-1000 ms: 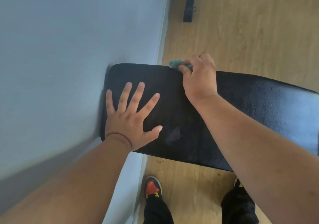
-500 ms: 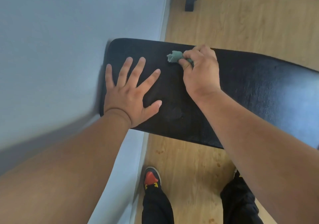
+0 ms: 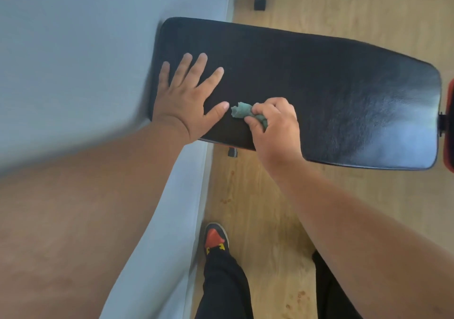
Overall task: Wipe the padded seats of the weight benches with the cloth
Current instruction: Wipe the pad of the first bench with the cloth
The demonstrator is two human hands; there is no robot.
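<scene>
Near the pad's six o'clock edge, the right hand is now working, having come down from the twelve o'clock edge a second ago, its fingers curling round the bunched green cloth on the black padded seat. At nine o'clock, the left hand is staying flat, fingers spread, thumb just beside the cloth.
</scene>
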